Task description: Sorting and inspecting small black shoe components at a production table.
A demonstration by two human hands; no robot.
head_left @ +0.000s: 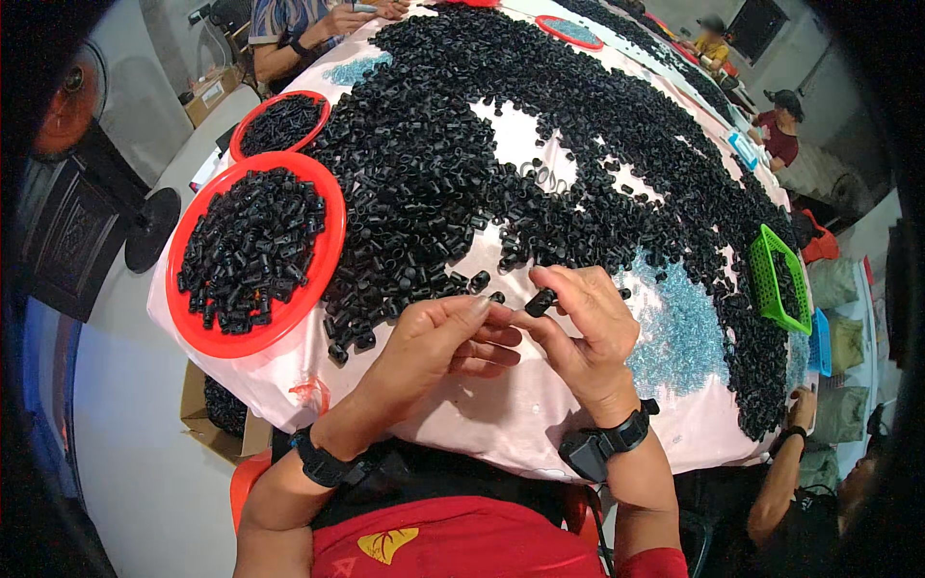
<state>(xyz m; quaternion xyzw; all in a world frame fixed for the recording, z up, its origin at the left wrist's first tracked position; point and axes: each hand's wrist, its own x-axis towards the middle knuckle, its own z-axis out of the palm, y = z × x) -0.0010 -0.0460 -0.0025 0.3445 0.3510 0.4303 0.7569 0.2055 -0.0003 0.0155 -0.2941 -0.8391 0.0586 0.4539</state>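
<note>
The black plastic part (541, 302) was located near the centre of the frame, clamped between the thumb and forefinger of the right hand (595, 323), while the left hand (434, 339) had its thumb and forefinger drawn together just beside it — whether these held anything could not be told. Work on this part appeared unfinished; the filled red tray (226, 346) at left suggested a batch done, whereas the heap of loose black parts (414, 173) across the upper middle — with clear blue pieces (679, 332) at centre right — suggested much was left.
</note>
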